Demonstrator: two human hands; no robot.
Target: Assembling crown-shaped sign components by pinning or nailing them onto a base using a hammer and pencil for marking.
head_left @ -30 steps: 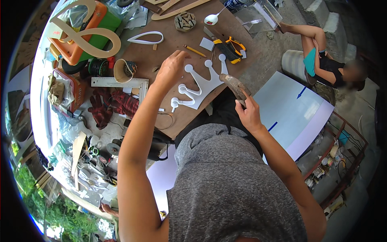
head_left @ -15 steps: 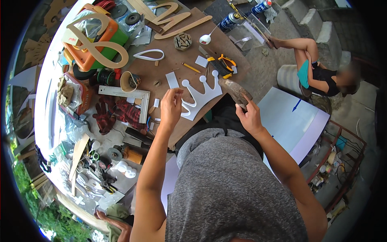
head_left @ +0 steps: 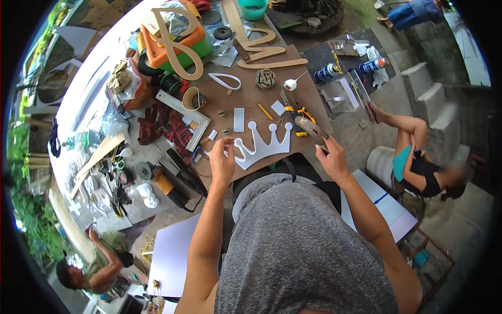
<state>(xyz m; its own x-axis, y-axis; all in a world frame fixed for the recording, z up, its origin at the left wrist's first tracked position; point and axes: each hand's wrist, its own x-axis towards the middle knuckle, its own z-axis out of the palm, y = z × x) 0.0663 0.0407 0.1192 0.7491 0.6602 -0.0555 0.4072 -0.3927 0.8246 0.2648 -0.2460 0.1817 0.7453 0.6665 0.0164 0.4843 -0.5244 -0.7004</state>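
On the table [head_left: 240,99], the crown [head_left: 265,149] looks shaped, one card [head_left: 239,120] loose; right hand [head_left: 333,160] clasps a block [head_left: 309,129]; left hand [head_left: 222,163] half-curls, grip unclear.

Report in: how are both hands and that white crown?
Left hand at left end of white crown, contact unclear. Right hand gripping worn brown piece. Crown flat on brown tabletop. Knife and pliers close by.

We find the white crown shape [head_left: 265,149] evenly daylit, glare bleaching the left side, fisheye edges curving into black.
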